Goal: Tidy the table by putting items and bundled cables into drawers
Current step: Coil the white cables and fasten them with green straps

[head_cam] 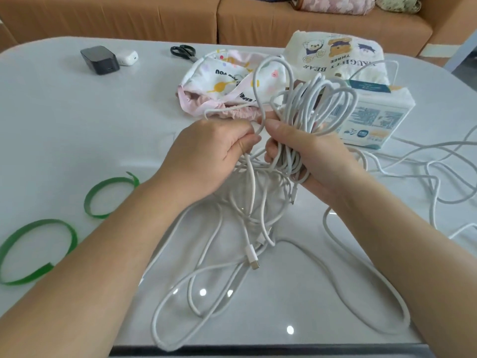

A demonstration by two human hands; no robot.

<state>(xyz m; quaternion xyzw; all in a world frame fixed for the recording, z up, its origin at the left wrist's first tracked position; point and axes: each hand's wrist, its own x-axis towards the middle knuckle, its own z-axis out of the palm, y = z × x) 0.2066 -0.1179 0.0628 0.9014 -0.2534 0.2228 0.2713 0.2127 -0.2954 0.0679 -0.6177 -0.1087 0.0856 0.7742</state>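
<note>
Head view places both hands close together above the glossy white desk [77, 125], and the main hazard lies at that grip: the coiled white charging cable [317, 99] is gathered only partly, so a slackened hold would probably let the upright loops spring apart and fall back into the loose runs below. A second hazard is snagging, since the loose white cable runs [196, 301] cross one another on the desk and a pull on one strand could tighten a knot or drag the white USB-C plug [254, 264] across the surface. The right hand [309, 156] has its fingers curled round the gathered coil. The left hand [214, 148] pinches a single strand between thumb and fingers, just beside the right thumb. No binding is on the coil yet. Two green loop straps [46, 222] lie near the left forearm, within reach for tying. Further cable trails off to the right. Beyond the hands lie a patterned fabric pouch [224, 81], a boxed tissue pack [371, 117], a bear-printed soft pack [335, 50], black-handled scissors [182, 51], a black charger block [99, 59] and a white earbud case [127, 58]. No drawer is in view.
</note>
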